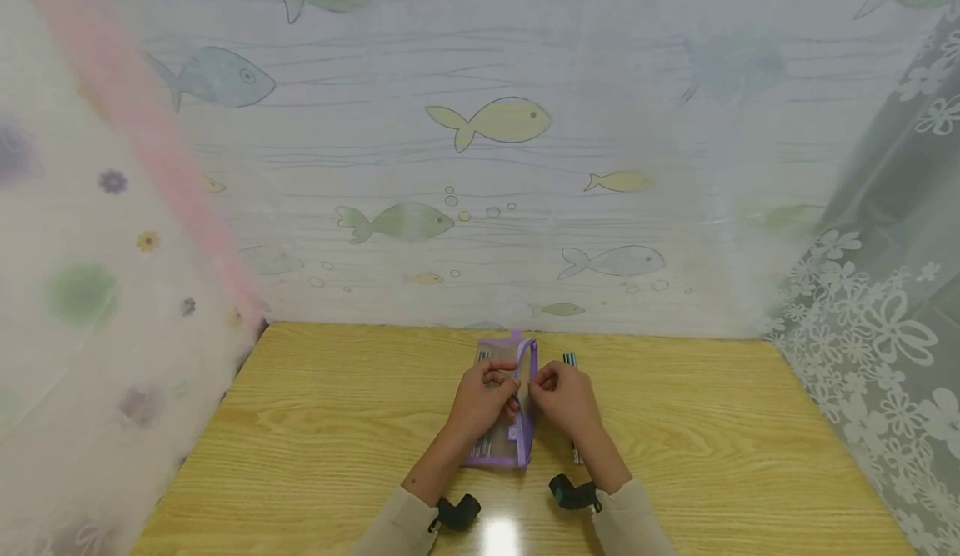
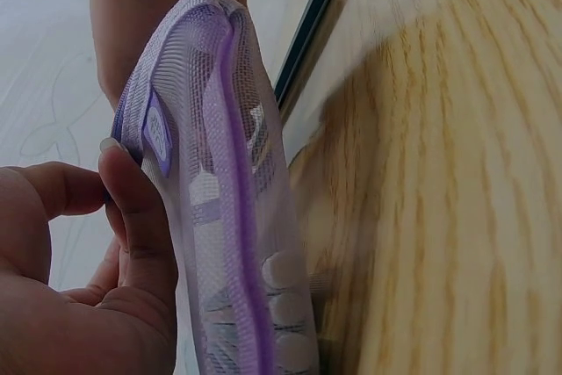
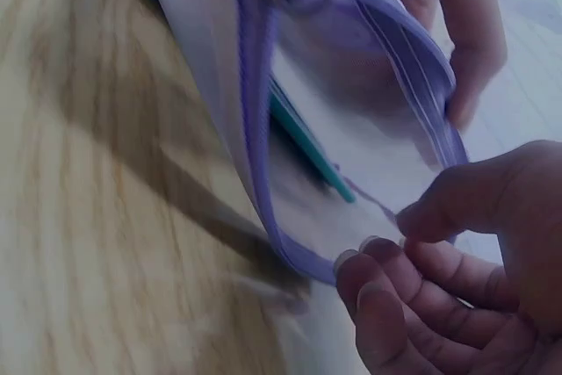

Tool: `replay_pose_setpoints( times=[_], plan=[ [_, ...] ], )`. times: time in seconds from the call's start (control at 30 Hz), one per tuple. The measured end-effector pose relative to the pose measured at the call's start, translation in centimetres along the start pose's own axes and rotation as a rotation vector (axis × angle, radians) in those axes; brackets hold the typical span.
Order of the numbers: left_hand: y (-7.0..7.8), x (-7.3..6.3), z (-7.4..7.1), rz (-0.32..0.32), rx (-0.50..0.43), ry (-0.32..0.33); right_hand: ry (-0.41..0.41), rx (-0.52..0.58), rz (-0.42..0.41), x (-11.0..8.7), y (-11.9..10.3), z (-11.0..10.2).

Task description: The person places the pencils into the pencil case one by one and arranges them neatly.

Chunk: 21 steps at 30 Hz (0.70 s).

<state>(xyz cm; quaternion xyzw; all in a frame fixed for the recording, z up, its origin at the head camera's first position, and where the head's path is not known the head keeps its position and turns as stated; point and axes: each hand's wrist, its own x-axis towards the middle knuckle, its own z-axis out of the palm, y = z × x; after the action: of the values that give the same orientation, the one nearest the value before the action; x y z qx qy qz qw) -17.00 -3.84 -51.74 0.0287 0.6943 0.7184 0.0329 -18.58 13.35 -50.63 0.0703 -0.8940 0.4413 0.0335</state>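
Note:
A translucent mesh pencil case [image 1: 527, 448] with purple trim stands between my hands, its zipped mouth spread apart. My left hand [image 1: 483, 398] pinches one edge of the mouth with thumb and forefinger, near a small purple tag [image 2: 158, 133]. At the opposite edge, my right hand [image 1: 566, 398] has its thumb and fingertips curled together on the purple rim [image 3: 255, 129]. A teal pencil [image 3: 312, 151] shows through the opening. Beside the case on the right lie dark green pencils [image 1: 570, 359], partly covered by my right hand and forearm; one has a white eraser end.
Everything rests on a wood-grain table [image 1: 337, 423]. A fish-print curtain [image 1: 495, 206] hangs behind the table's far edge, with flowered sheets at both sides. Black wrist cameras [image 1: 459, 513] sit below each hand.

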Motion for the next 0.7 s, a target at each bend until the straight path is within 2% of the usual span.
replay_pose_setpoints(
  times=[0.3,0.7],
  plan=[
    [0.0,0.0,0.1,0.003,0.002,0.004,-0.027,-0.042,-0.021,0.2,0.8,-1.1],
    [-0.1,-0.1,0.0,-0.003,-0.010,-0.010,-0.029,-0.084,0.015,0.6,2.0,-2.4]
  ],
)
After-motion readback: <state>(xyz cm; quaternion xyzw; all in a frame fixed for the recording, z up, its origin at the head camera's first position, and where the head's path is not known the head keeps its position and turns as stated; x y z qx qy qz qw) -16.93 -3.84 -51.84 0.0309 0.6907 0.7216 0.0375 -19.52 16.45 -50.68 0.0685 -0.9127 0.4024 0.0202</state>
